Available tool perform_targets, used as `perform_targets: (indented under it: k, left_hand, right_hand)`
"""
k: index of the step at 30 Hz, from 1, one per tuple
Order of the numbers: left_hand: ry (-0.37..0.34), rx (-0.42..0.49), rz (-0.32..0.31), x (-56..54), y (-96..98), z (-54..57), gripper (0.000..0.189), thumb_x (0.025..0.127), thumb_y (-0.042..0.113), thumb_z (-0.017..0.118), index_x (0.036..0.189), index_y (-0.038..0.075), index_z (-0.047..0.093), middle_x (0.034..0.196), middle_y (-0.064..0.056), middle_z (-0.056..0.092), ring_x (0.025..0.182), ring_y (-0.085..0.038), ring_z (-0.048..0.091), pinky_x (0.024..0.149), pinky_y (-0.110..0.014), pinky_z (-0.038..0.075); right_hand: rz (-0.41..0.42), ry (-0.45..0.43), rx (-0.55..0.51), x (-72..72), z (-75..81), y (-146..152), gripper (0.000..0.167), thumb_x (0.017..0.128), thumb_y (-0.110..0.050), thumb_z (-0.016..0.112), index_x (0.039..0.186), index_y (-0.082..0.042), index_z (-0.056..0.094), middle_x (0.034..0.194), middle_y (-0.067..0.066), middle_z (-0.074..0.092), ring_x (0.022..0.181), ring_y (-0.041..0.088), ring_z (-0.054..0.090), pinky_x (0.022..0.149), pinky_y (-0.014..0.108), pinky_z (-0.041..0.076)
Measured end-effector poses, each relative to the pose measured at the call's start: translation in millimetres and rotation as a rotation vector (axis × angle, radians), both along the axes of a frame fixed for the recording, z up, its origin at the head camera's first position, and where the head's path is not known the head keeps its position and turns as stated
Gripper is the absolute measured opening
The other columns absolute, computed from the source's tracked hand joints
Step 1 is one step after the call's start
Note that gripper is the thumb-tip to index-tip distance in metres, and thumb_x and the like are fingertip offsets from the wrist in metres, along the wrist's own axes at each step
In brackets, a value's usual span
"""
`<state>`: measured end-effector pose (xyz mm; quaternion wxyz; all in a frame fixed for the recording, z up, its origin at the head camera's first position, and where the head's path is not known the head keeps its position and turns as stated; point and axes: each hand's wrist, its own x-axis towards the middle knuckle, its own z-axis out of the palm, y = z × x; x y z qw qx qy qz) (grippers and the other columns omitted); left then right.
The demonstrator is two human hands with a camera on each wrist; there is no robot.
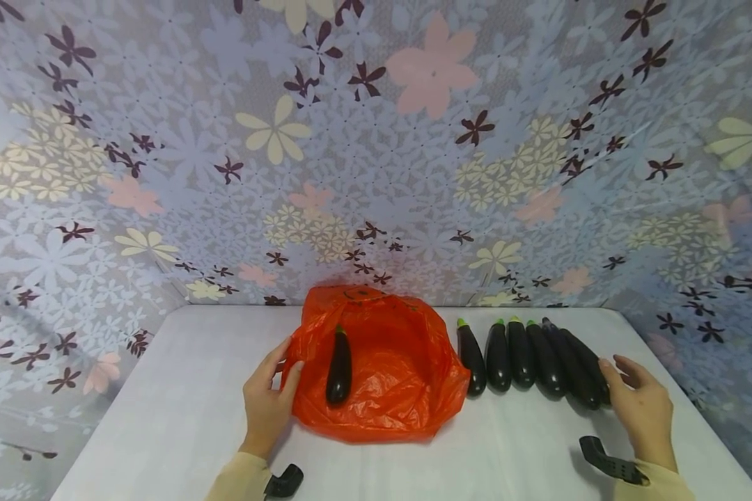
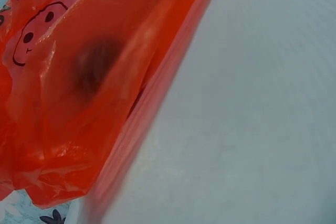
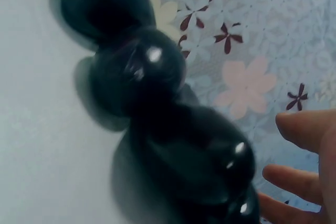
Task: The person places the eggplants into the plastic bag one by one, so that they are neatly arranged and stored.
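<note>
A red plastic bag [image 1: 388,410] lies with its mouth spread toward me, and one dark eggplant [image 1: 339,369] is inside on its left part. My left hand [image 1: 269,400] holds the bag's left edge, thumb at the front and fingers at the side. Through the bag's film in the left wrist view shows a blurred dark shape [image 2: 98,64]. To the right of the bag several eggplants [image 1: 522,355] lie side by side. At the outermost one, my right hand [image 1: 642,403] has its fingers spread and loosely bent; in the right wrist view the fingertips [image 3: 289,124] stand beside the dark eggplants [image 3: 199,156].
All this lies on a white table [image 1: 182,390]. Behind it and at both sides hangs a flower-patterned covering [image 1: 376,174], close to the table's back edge. Black straps [image 1: 611,463] with camera mounts sit at both wrists.
</note>
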<state>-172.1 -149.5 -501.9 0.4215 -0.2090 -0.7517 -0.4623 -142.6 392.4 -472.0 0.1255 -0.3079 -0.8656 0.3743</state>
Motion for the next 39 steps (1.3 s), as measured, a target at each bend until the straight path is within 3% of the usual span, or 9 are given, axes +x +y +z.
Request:
perform_targets:
  k: [16, 27, 30, 35, 39]
  left_hand:
    - [-0.019, 0.003, 0.019, 0.3, 0.4, -2.2, 0.066, 0.069, -0.021, 0.078, 0.131, -0.005, 0.063, 0.123, -0.019, 0.069, 0.102, -0.028, 0.067, 0.093, -0.013, 0.049]
    - [-0.012, -0.009, 0.011, 1.3, 2.5, 2.4, 0.067, 0.069, -0.022, 0.078, 0.132, -0.005, 0.062, 0.123, -0.019, 0.069, 0.103, -0.026, 0.067, 0.093, -0.014, 0.049]
    - [0.001, -0.009, 0.014, 3.3, 4.9, 7.5, 0.065, 0.066, -0.025, 0.077, 0.128, -0.009, 0.062, 0.12, -0.023, 0.069, 0.1, -0.03, 0.067, 0.092, -0.014, 0.049]
    - [0.008, -0.004, 0.02, 13.5, 11.5, 25.8, 0.06, 0.065, -0.028, 0.074, 0.122, -0.016, 0.062, 0.115, -0.029, 0.068, 0.094, -0.037, 0.066, 0.092, -0.014, 0.05]
    - [-0.006, -0.008, 0.024, 19.1, 14.2, 35.7, 0.058, 0.067, -0.028, 0.074, 0.122, -0.016, 0.062, 0.115, -0.03, 0.068, 0.094, -0.037, 0.066, 0.091, -0.015, 0.05]
  right_hand:
    - [0.037, -0.006, -0.012, -3.5, -16.9, 8, 0.069, 0.104, -0.047, 0.046, 0.151, 0.002, 0.039, 0.148, 0.03, 0.044, 0.133, 0.05, 0.043, 0.105, 0.061, 0.041]
    - [0.032, -0.035, 0.031, -2.5, -21.9, 11, 0.066, 0.103, -0.043, 0.052, 0.148, 0.004, 0.042, 0.144, 0.033, 0.047, 0.132, 0.051, 0.043, 0.11, 0.06, 0.034]
    - [0.033, -0.034, 0.048, -2.6, -21.0, 10, 0.065, 0.103, -0.043, 0.052, 0.147, 0.005, 0.044, 0.142, 0.034, 0.048, 0.13, 0.051, 0.044, 0.109, 0.061, 0.035]
    - [0.049, -0.026, 0.07, -1.6, -19.4, 9, 0.064, 0.102, -0.042, 0.053, 0.144, 0.006, 0.047, 0.138, 0.035, 0.05, 0.127, 0.052, 0.047, 0.107, 0.062, 0.036]
    - [0.047, -0.024, 0.067, -1.3, -19.1, 9, 0.063, 0.103, -0.042, 0.052, 0.145, 0.005, 0.046, 0.139, 0.034, 0.05, 0.129, 0.052, 0.045, 0.108, 0.062, 0.035]
